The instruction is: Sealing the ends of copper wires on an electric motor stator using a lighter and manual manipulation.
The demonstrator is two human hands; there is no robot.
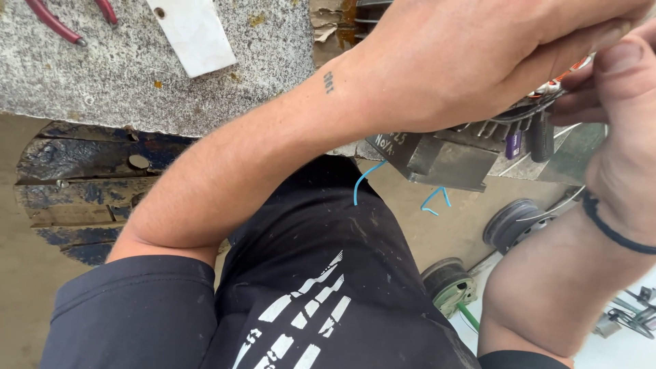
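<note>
Risk: slip | left hand [471,65] clamped over grey motor housing [444,160] at 2 o'clock, overhanging stone slab [102,61] edge | right hand [615,102] fingertips pinched on wires [540,102] | judged: housing could drop, wires tear.

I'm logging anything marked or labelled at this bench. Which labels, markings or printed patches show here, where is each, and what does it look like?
Handwritten white marking: on the grey metal block under the left hand, slanted scrawl.
Small purple tag: hanging beside the block near the right hand, rectangular.
White striped print: on the black shorts, lower centre.
</note>
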